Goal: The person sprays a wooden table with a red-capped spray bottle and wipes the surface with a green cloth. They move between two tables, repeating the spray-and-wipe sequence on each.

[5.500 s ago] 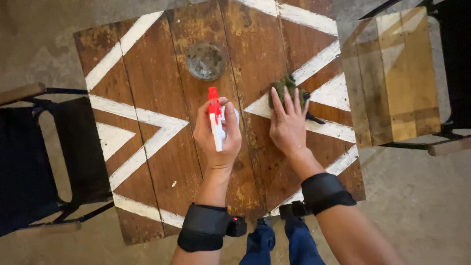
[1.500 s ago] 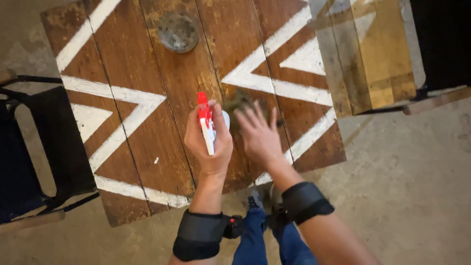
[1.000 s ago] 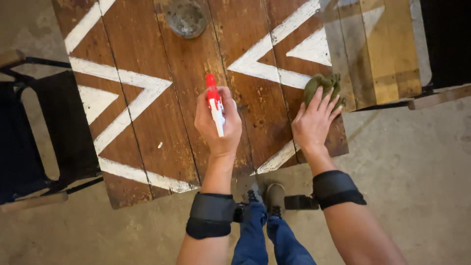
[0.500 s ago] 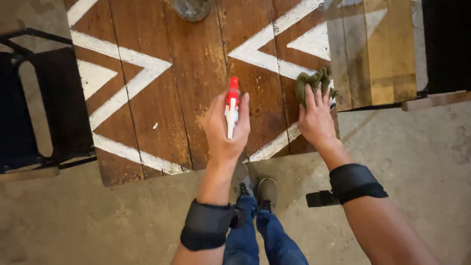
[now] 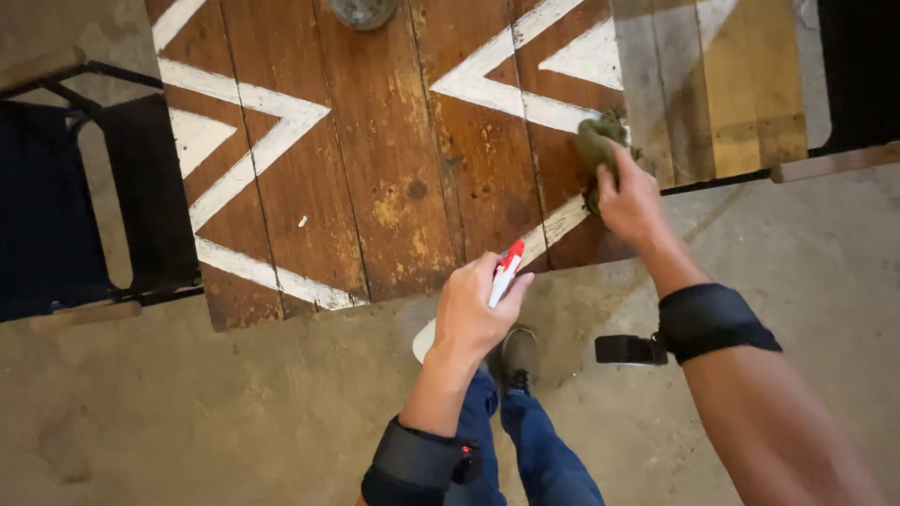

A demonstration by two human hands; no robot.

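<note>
The left hand (image 5: 473,314) was curled tight around a spray bottle (image 5: 502,276), fingers wrapped over its white body so that only the red nozzle poked out past the knuckles, pointing up toward the table edge. The bottle's rounded white base showed below the wrist, over the concrete floor (image 5: 187,422). Any label on it was hidden by the fingers.

The right hand (image 5: 630,201) was pressed down on a green rag (image 5: 597,141), fingers bunched over its near part, gripping it against the wooden table (image 5: 375,169). The rag sat crumpled just beyond the fingertips, near the table's right-hand corner, touching a white painted stripe. Further past that hand stood a pale yellowish wooden box (image 5: 741,84).

Each wrist wore 1 black band. To the left of the left hand, well apart, was a dark chair (image 5: 66,197) beside the table. White zigzag stripes ran across the brown boards, and a round grey object (image 5: 363,11) lay at the far edge.
</note>
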